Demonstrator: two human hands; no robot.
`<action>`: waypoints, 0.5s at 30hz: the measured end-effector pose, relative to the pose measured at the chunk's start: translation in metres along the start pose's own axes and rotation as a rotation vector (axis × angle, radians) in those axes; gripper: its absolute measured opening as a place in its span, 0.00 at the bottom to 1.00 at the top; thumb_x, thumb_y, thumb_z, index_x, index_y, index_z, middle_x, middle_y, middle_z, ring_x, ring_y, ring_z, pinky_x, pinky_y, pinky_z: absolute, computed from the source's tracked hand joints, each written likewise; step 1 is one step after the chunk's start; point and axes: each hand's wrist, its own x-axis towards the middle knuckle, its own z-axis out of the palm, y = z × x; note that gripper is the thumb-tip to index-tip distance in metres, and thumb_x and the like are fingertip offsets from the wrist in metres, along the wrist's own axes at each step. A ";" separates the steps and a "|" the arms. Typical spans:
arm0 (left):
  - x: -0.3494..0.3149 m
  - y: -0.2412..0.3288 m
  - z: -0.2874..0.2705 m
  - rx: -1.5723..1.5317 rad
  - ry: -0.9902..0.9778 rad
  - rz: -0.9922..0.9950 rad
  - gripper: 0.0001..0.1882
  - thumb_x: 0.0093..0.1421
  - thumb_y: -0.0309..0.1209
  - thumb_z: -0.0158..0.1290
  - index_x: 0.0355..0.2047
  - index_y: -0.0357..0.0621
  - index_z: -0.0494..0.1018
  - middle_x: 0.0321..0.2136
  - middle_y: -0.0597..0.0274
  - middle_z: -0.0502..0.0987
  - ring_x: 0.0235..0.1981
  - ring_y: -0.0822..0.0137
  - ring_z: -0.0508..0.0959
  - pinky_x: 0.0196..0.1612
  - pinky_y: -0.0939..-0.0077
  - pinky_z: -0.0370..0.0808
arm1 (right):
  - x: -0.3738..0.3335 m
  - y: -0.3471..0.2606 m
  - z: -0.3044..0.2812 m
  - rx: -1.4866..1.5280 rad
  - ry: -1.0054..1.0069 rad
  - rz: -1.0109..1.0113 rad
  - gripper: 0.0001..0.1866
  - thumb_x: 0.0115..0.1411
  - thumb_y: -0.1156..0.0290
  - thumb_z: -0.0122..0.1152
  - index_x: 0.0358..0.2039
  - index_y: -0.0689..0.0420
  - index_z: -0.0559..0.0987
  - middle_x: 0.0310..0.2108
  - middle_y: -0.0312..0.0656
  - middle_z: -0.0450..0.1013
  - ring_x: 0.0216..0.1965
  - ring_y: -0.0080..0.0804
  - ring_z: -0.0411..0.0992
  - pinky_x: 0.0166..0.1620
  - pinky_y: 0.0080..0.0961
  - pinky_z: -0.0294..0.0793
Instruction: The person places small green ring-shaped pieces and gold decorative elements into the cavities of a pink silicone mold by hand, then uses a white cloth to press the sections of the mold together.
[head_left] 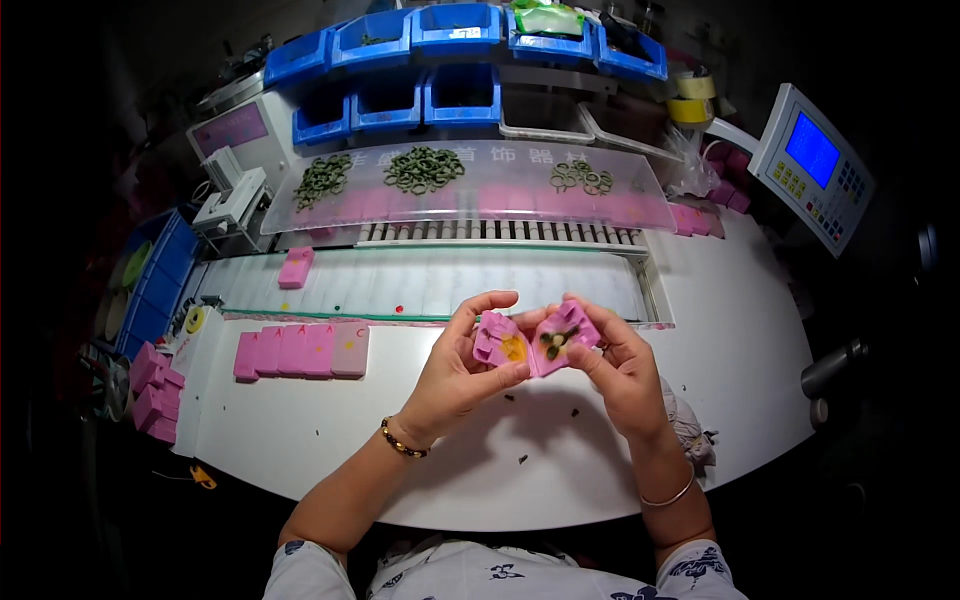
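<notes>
Above the white table [470, 490], a pink rubber mold is spread apart in a V between my two hands. My left hand [450, 380] grips the left mold half [487, 345], which has a yellow-orange patch in its hollow. The right mold half [583, 325] is pinched by my right hand [630, 385], the thumb pressing near its inner face. A dark green piece [553, 345] lies in that half; its exact shape is blurred. The two halves meet at their lower edges.
Pink molds stand in a row [300, 350] at left, and one more pink mold [296, 267] sits on the glass-edged track [450, 280]. Green rings [425, 170] are heaped on the clear shelf [510, 205] under blue bins [457, 25]. A control panel [815, 165] stands at right.
</notes>
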 end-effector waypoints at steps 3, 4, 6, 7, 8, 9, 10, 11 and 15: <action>0.003 -0.011 0.008 -0.009 0.088 0.113 0.26 0.55 0.20 0.61 0.51 0.43 0.61 0.55 0.54 0.69 0.58 0.65 0.69 0.57 0.72 0.72 | 0.001 0.002 0.005 0.128 0.130 0.034 0.25 0.64 0.82 0.49 0.62 0.68 0.62 0.52 0.47 0.69 0.51 0.29 0.71 0.54 0.26 0.73; 0.003 -0.018 0.007 0.140 0.033 0.244 0.27 0.53 0.20 0.62 0.50 0.43 0.62 0.56 0.54 0.67 0.58 0.64 0.68 0.57 0.72 0.71 | 0.002 0.006 0.005 0.134 0.160 0.042 0.24 0.64 0.83 0.49 0.61 0.67 0.64 0.51 0.46 0.71 0.50 0.27 0.71 0.54 0.25 0.73; 0.000 -0.019 0.014 0.352 -0.048 0.333 0.28 0.50 0.20 0.65 0.47 0.44 0.62 0.56 0.55 0.60 0.60 0.63 0.66 0.60 0.70 0.69 | 0.001 0.010 0.003 0.140 0.190 0.051 0.23 0.63 0.83 0.49 0.60 0.66 0.66 0.49 0.44 0.72 0.49 0.26 0.72 0.53 0.24 0.74; -0.002 -0.019 0.021 0.407 -0.017 0.337 0.26 0.51 0.20 0.64 0.46 0.43 0.63 0.54 0.57 0.59 0.56 0.65 0.67 0.57 0.70 0.71 | -0.001 0.010 0.001 0.049 0.131 0.050 0.22 0.63 0.84 0.49 0.59 0.65 0.68 0.48 0.43 0.73 0.47 0.25 0.72 0.51 0.22 0.74; -0.003 -0.023 0.024 0.136 0.003 0.241 0.23 0.53 0.22 0.63 0.45 0.44 0.64 0.52 0.59 0.61 0.53 0.67 0.68 0.54 0.70 0.73 | -0.002 0.010 0.000 -0.042 0.071 0.050 0.21 0.63 0.84 0.49 0.58 0.64 0.70 0.46 0.41 0.74 0.45 0.23 0.72 0.50 0.21 0.74; -0.004 -0.027 0.025 -0.132 0.025 0.144 0.21 0.55 0.24 0.63 0.44 0.44 0.65 0.50 0.60 0.62 0.51 0.70 0.69 0.52 0.70 0.74 | -0.002 0.010 0.000 -0.041 0.068 0.050 0.21 0.63 0.84 0.49 0.58 0.64 0.70 0.46 0.41 0.74 0.45 0.23 0.72 0.50 0.21 0.74; -0.005 -0.026 0.024 -0.130 0.029 0.145 0.21 0.55 0.24 0.63 0.44 0.44 0.65 0.50 0.60 0.62 0.51 0.70 0.69 0.52 0.70 0.74 | -0.002 0.008 0.002 -0.081 -0.017 0.007 0.21 0.63 0.84 0.49 0.56 0.63 0.72 0.46 0.40 0.74 0.43 0.21 0.72 0.49 0.20 0.73; -0.006 -0.024 0.023 -0.272 0.049 -0.007 0.17 0.57 0.28 0.61 0.42 0.44 0.65 0.46 0.61 0.65 0.46 0.72 0.71 0.48 0.72 0.76 | -0.003 0.006 0.004 -0.122 -0.102 -0.037 0.20 0.62 0.84 0.49 0.55 0.62 0.73 0.45 0.38 0.74 0.42 0.19 0.72 0.48 0.18 0.73; -0.007 -0.012 0.023 -0.369 0.090 -0.286 0.13 0.64 0.39 0.54 0.37 0.45 0.65 0.36 0.64 0.70 0.33 0.75 0.73 0.41 0.75 0.78 | -0.001 0.002 0.013 -0.497 -0.192 -0.256 0.25 0.56 0.75 0.62 0.55 0.61 0.73 0.47 0.46 0.73 0.48 0.37 0.70 0.55 0.30 0.66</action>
